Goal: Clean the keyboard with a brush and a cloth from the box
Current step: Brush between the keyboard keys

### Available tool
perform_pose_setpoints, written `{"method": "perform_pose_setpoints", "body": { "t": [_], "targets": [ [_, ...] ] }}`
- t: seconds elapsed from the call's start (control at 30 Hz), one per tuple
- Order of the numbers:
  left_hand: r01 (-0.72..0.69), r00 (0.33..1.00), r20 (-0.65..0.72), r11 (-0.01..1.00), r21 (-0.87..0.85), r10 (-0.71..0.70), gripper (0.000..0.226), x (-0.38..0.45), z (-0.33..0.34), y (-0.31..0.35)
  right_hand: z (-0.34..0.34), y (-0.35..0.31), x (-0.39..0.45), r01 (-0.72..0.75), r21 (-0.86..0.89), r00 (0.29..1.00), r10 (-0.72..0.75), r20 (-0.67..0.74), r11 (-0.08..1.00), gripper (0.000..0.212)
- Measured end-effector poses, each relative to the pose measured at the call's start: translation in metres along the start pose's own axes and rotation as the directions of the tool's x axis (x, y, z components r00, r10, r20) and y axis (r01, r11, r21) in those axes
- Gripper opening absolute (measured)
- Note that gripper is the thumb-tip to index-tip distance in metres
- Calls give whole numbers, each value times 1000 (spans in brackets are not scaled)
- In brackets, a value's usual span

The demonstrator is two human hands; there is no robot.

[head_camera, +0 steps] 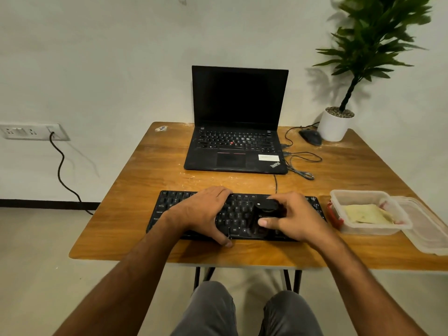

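Both bare forearms reach forward from the bottom of the view and converge toward the middle. The left hand (203, 212) lies palm down and flat, its fingers spread forward and its thumb (224, 241) stretched back toward the body. The right hand (294, 218) is turned slightly inward with its fingers curled around a dark brush (263, 215); its thumb (264, 223) presses against the near side of that brush while the index finger arches over the top. The 2 hands sit near each other at about the same level, not touching. Below them, 2 knees in grey trousers (211, 309) point forward.
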State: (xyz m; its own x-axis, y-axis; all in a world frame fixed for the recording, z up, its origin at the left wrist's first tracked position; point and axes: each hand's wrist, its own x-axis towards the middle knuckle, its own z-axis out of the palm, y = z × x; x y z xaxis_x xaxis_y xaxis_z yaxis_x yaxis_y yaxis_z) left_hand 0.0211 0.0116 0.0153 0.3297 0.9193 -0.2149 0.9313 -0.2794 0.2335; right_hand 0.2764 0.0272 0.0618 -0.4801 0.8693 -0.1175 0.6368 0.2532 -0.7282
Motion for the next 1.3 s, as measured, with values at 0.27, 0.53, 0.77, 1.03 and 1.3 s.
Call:
{"method": "perform_pose_setpoints", "body": {
  "t": [0.27,0.53,0.77,1.03,1.3],
  "targets": [
    [-44,998,-54,998,-46,41,121,29,4,20,6,-11,-1,99,91,988,-87,-127,991,23],
    [-24,1000,-3,998,-49,24,134,27,5,20,1,0,2,-33,-66,999,31,-39,997,34],
    [-11,1000,-13,998,-59,11,132,28,6,20,11,-1,0,32,74,988,-20,-155,997,25],
    [15,1000,2,998,-62,-15,139,27,7,21,-10,2,-1,-51,-74,987,38,-159,996,34],
    [41,999,-4,999,-31,-41,141,23,7,24,10,0,-6,-25,24,995,27,-92,999,28]
  ]
}}
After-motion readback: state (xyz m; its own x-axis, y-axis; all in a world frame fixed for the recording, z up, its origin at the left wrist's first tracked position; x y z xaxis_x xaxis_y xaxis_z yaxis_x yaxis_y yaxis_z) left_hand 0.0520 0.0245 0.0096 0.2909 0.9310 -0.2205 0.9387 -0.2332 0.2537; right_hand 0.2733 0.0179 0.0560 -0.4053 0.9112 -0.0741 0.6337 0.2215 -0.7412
